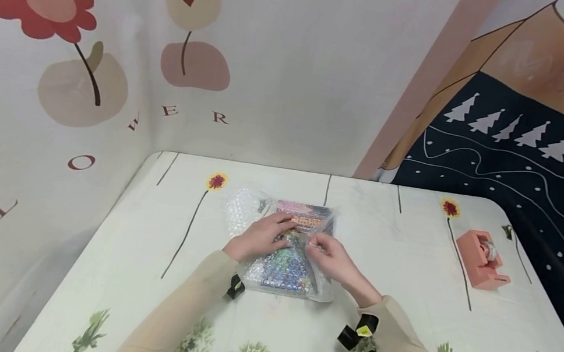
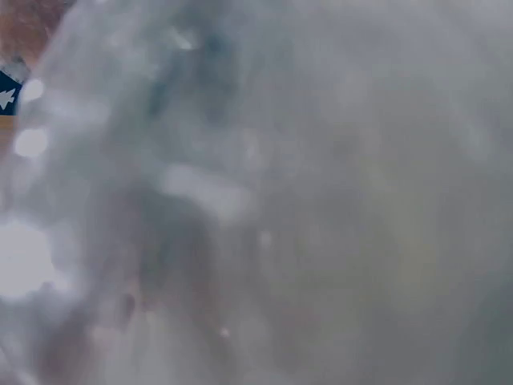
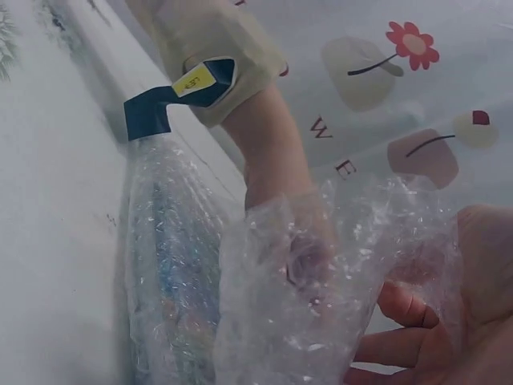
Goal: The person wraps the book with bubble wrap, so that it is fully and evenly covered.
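A colourful flat item, like a book or box [image 1: 283, 267], lies on the table inside clear bubble wrap [image 1: 243, 206]. My left hand [image 1: 263, 237] rests on its upper left part with the fingers spread. At the right side, my right hand [image 1: 334, 260] pinches a fold of the wrap between thumb and curled fingers. In the right wrist view, raised bubble wrap [image 3: 280, 305] stands between my right hand [image 3: 449, 313] and my left hand, partly hidden behind it. The left wrist view is a grey blur, with nothing clear to tell.
A pink tape dispenser [image 1: 477, 261] with a roll stands at the table's right side. The table is covered by a white cloth [image 1: 138, 311] with a flower print. Printed curtains hang behind and to the sides.
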Demonstrator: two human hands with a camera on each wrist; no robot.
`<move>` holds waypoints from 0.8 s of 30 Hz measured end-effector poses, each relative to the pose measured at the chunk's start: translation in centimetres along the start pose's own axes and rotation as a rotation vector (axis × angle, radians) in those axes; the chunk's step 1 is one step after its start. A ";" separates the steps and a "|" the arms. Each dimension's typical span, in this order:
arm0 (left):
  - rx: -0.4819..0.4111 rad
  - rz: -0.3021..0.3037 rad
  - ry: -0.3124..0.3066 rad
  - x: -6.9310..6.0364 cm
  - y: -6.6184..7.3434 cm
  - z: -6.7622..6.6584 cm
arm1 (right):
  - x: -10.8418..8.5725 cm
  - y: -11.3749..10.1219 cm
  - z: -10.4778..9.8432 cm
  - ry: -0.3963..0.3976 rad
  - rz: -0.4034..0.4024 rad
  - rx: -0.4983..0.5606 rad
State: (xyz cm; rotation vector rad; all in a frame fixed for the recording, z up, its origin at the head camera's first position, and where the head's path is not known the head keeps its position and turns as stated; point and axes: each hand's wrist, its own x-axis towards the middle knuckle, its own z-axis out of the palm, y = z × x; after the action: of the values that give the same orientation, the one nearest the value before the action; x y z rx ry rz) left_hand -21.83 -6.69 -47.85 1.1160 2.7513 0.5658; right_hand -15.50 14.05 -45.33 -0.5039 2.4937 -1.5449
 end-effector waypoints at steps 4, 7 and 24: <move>0.000 -0.001 0.002 0.0 0.0 0.0 | 0.5 0.2 0.4 -0.039 0.027 0.003; -0.003 0.000 0.004 0.0 0.1 -0.1 | 0.6 0.2 0.3 -0.092 0.042 0.017; -0.062 -0.002 -0.015 -0.1 0.0 -0.3 | 0.1 3.1 -1.1 -0.324 -0.170 -0.085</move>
State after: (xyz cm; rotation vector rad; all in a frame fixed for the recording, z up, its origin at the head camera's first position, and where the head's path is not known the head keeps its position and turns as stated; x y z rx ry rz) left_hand -21.78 -6.85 -47.60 1.0987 2.7023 0.6346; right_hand -16.57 16.20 -47.58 -0.9205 2.3212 -1.2906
